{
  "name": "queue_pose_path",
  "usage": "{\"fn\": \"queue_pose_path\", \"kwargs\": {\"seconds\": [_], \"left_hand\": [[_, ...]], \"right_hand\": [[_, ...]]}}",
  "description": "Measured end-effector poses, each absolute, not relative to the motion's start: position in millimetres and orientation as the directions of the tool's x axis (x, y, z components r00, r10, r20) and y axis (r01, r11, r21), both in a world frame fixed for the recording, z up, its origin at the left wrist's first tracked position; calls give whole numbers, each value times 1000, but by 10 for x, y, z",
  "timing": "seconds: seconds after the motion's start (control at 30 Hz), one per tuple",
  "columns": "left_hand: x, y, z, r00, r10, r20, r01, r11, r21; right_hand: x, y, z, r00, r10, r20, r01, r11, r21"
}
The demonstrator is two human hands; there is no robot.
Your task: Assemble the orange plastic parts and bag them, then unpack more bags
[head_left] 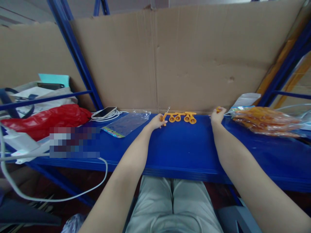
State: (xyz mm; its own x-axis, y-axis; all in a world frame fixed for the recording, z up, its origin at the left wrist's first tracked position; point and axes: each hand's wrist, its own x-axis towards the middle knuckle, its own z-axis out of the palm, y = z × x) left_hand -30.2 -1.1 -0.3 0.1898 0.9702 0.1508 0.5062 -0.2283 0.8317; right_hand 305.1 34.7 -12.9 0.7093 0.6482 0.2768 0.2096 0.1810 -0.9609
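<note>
My left hand (pixel 157 122) is closed around an orange plastic piece (pixel 166 115), slim and ridged, with a pale zigzag tip pointing up. Just right of it, several orange plastic parts with round cups (pixel 182 117) lie in a row against the cardboard at the back of the blue shelf. Further right, my right hand (pixel 217 115) is closed on a small orange piece (pixel 219 109), mostly hidden by the fingers. A stack of clear bags holding orange parts (pixel 263 120) lies to the right of that hand.
A flat clear plastic bag (pixel 128 123) lies left of my left hand. Beyond it are a phone (pixel 105 112) on a coiled white cable, a red bag (pixel 53 119) and a white charger (pixel 21 142). Cardboard (pixel 194 58) walls the back; blue posts (pixel 75 58) stand at the sides.
</note>
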Motion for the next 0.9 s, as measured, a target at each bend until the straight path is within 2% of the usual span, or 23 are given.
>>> {"fn": "queue_pose_path", "kwargs": {"seconds": [0.1, 0.17, 0.23, 0.33, 0.5, 0.67, 0.73, 0.8, 0.9], "left_hand": [[-304, -20, 2, 197, 968, 157, 524, -239, 817], [-307, -16, -4, 211, 964, 161, 536, -252, 806], [-309, -4, -12, 214, 964, 161, 546, -254, 798], [-310, 20, -22, 209, 964, 165, 550, -256, 795], [-312, 53, -28, 208, 964, 165, 540, -253, 803], [-316, 50, -29, 212, 960, 184, 553, -273, 787], [-313, 39, -19, 199, 955, 222, 633, -298, 715], [-305, 26, -6, 183, 935, 303, 739, -335, 585], [-277, 9, 11, 207, 896, 392, 824, -376, 425]], "right_hand": [[3104, 304, -45, 803, 594, -49, -227, 229, -947], [3149, 261, -1, 766, 622, -165, -391, 246, -887], [3202, 206, 14, 693, 696, -187, -457, 224, -861], [3265, 88, 0, 512, 847, -145, -477, 140, -868], [3214, -168, 25, 302, 938, -169, -400, -36, -916], [3096, -325, 70, 230, 971, -70, -290, 0, -957], [3067, -327, 74, 214, 975, -55, -208, -10, -978], [3032, -299, 72, 223, 974, -36, -87, -17, -996], [2940, -239, 77, 281, 953, 117, 257, 43, -966]]}}
